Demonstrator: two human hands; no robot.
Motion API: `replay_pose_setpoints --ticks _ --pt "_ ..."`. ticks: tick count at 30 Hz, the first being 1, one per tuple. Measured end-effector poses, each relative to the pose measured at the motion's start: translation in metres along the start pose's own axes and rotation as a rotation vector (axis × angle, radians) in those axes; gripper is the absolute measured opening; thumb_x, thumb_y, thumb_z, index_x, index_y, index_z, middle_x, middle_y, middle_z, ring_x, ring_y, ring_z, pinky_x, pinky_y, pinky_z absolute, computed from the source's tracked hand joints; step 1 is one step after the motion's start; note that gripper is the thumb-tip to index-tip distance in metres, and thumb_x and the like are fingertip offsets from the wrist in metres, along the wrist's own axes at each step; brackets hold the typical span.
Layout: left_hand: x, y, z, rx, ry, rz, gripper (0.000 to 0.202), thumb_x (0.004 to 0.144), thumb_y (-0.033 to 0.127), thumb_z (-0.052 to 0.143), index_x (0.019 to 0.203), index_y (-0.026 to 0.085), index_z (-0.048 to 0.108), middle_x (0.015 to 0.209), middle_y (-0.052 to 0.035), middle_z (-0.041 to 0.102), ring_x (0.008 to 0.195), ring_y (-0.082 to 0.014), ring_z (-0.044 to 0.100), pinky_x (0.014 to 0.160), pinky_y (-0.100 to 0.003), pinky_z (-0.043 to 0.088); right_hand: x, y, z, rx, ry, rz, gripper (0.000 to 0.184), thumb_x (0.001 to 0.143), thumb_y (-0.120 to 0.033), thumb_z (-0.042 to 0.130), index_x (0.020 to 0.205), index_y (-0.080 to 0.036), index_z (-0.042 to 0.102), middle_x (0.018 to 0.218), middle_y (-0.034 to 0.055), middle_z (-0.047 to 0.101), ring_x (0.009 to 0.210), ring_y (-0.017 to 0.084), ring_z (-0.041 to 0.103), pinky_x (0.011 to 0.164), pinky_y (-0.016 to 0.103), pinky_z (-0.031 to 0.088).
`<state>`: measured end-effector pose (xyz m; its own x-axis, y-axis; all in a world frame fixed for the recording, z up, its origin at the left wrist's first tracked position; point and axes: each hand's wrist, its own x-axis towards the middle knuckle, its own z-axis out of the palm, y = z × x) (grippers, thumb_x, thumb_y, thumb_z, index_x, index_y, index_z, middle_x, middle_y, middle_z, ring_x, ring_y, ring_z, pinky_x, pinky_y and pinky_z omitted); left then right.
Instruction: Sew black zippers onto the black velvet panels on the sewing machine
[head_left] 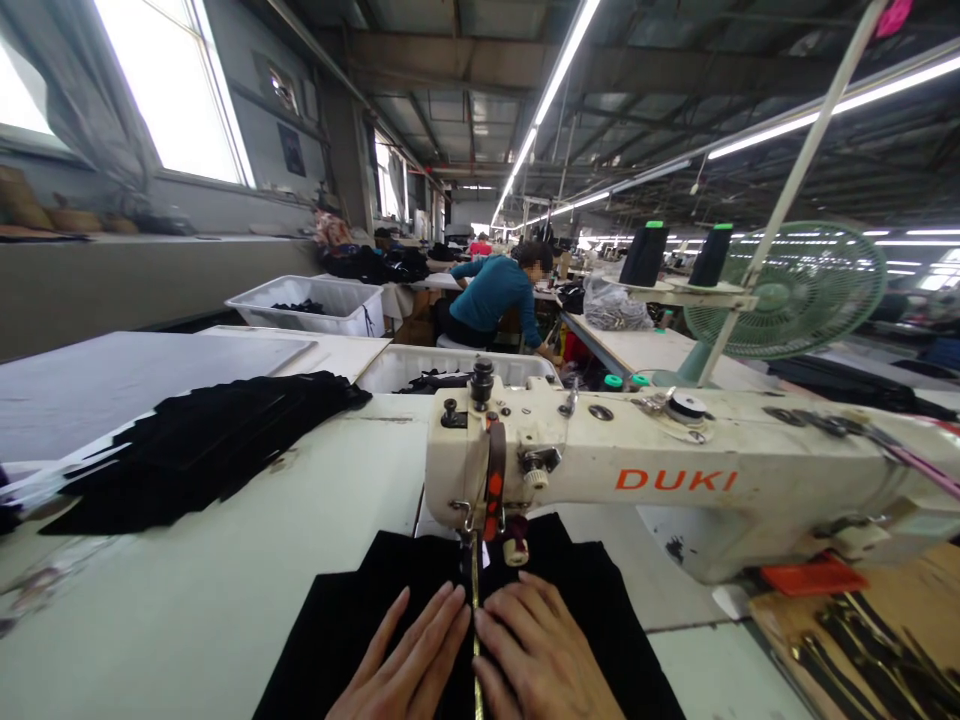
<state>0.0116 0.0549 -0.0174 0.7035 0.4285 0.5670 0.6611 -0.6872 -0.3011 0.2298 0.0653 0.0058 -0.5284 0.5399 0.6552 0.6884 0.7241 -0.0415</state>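
We see left hand (pixel 412 655) and right hand (pixel 546 655) flat on cloth (pixel 322 635), each grip unclosed; the cloth's near edge is cut off.

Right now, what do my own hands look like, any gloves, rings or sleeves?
Your left hand and right hand are both bare: no gloves, and no ring, tape or marking that I can see. The fingers look slender. The picture's bottom edge cuts both off, so no sleeve or cuff shows.
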Motion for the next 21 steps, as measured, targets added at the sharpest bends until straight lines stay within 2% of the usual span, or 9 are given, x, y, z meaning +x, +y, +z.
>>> replay_pose_setpoints --ticks 2,5,7,9,13,16,19,21 --pt "0.003 -0.002 0.001 0.031 0.005 0.008 0.043 0.099 0.016 0.037 0.14 0.015 0.051 0.14 -0.0037 0.058 0.13 -0.015 0.052 0.115 -0.029 0.034 0.002 0.0 -0.004 -0.002 0.025 0.003 0.019 0.096 -0.033 0.054 0.105 -0.021 0.064 0.092 -0.0009 0.071 0.089 0.016 0.066 0.099 0.032 0.048" --pt "0.005 -0.003 0.004 0.068 0.0 0.014 0.041 0.101 0.03 0.042 0.138 0.016 0.054 0.138 -0.0044 0.06 0.128 -0.0164 0.054 0.114 -0.03 0.037 0.005 0.002 -0.011 -0.028 -0.039 -0.053 0.021 0.097 -0.032 0.053 0.108 -0.019 0.065 0.099 0.0005 0.072 0.095 0.017 0.066 0.103 0.033 0.047" --pt "0.005 -0.003 0.005 0.064 0.004 0.01 0.042 0.101 0.033 0.044 0.139 0.017 0.053 0.138 -0.0046 0.06 0.128 -0.0167 0.054 0.114 -0.03 0.036 0.005 0.004 -0.012 -0.042 -0.095 -0.094 0.023 0.097 -0.032 0.054 0.11 -0.017 0.065 0.102 0.0018 0.073 0.096 0.017 0.066 0.105 0.034 0.047" --pt "0.005 -0.004 0.006 0.041 0.01 0.004 0.043 0.1 0.031 0.044 0.14 0.017 0.051 0.139 -0.0046 0.06 0.129 -0.0165 0.053 0.115 -0.03 0.035 0.003 0.005 -0.007 -0.046 -0.07 -0.089 0.023 0.095 -0.033 0.056 0.109 -0.017 0.066 0.1 0.002 0.073 0.096 0.017 0.066 0.106 0.034 0.047" --pt "0.007 -0.005 0.007 0.034 0.043 -0.01 0.042 0.1 0.021 0.036 0.138 0.017 0.054 0.136 -0.0032 0.062 0.125 -0.0147 0.055 0.111 -0.025 0.038 0.0 0.006 0.003 -0.052 0.065 -0.054 0.021 0.093 -0.035 0.059 0.104 -0.018 0.068 0.096 0.0011 0.074 0.092 0.016 0.067 0.109 0.033 0.044" --pt "0.009 -0.004 0.007 0.078 0.061 -0.009 0.042 0.101 0.018 0.031 0.128 0.019 0.062 0.13 -0.001 0.066 0.118 -0.0143 0.06 0.099 -0.025 0.046 0.0 0.008 0.0 -0.092 -0.007 -0.113 0.021 0.093 -0.027 0.057 0.107 -0.017 0.068 0.104 0.0013 0.075 0.095 0.017 0.068 0.108 0.033 0.047" --pt "0.009 -0.003 0.009 0.119 0.048 -0.004 0.043 0.102 0.019 0.027 0.124 0.021 0.065 0.128 0.0004 0.068 0.112 -0.0149 0.063 0.084 -0.029 0.051 0.0 0.01 -0.002 -0.11 -0.085 -0.155 0.024 0.091 -0.021 0.055 0.111 -0.016 0.067 0.11 0.0022 0.074 0.099 0.018 0.069 0.107 0.033 0.049" --pt "0.007 -0.004 0.01 0.134 0.02 0.014 0.042 0.102 0.022 0.029 0.127 0.021 0.063 0.13 0.0009 0.066 0.114 -0.0154 0.063 0.081 -0.031 0.052 -0.001 0.01 -0.001 -0.097 -0.021 -0.127 0.022 0.093 -0.025 0.055 0.107 -0.016 0.068 0.107 0.0028 0.075 0.096 0.018 0.07 0.108 0.034 0.048"
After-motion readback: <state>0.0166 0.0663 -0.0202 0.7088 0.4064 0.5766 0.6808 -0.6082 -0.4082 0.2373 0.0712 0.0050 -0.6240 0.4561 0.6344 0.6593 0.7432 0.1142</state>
